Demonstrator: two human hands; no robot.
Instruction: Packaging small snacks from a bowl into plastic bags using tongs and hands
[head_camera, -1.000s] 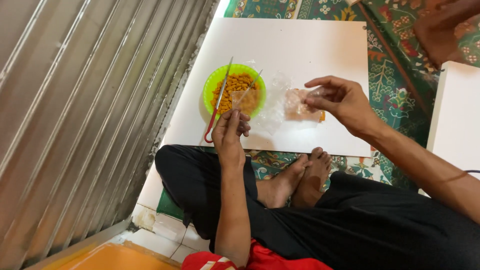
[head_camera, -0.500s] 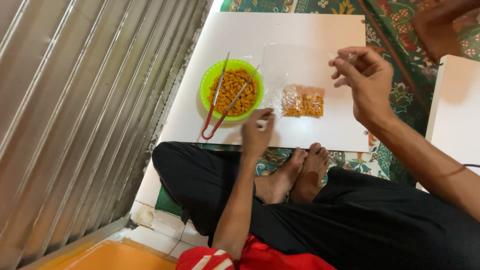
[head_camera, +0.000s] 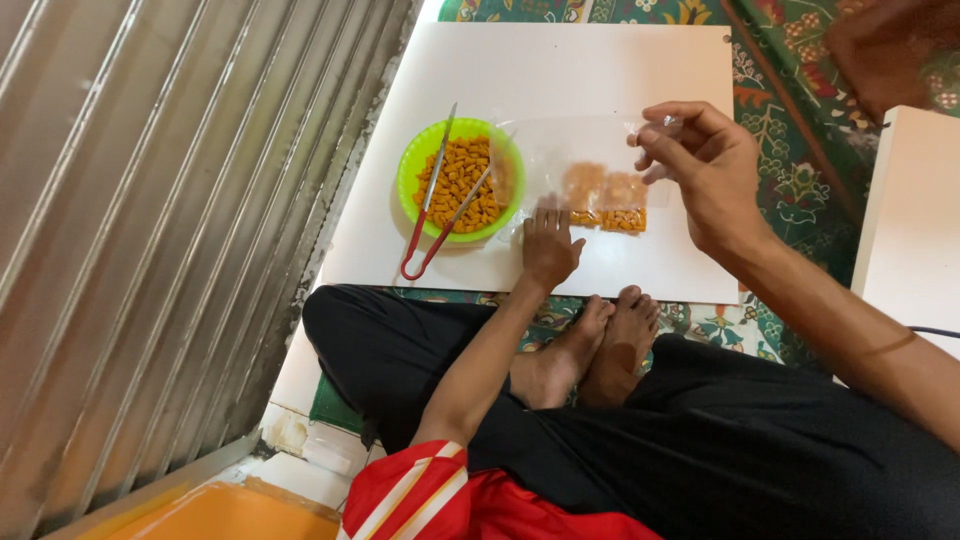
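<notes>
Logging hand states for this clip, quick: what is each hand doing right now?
Left hand: fingers down on the clear plastic bag, beside the orange snack pieces; grip unclear.
Right hand: pinching the bag's upper edge, lifting it.

The right hand pinched the top of a clear plastic bag of orange snacks — the left hand steadied its lower edge — beside a green bowl bearing red-handled tongs.

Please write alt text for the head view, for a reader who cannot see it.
A seated person's left hand presses on a clear bag of orange snack pieces on a white board, while the right hand pinches the bag's top edge. Beside it, red-handled tongs rest on a green bowl of the same snacks.
</notes>
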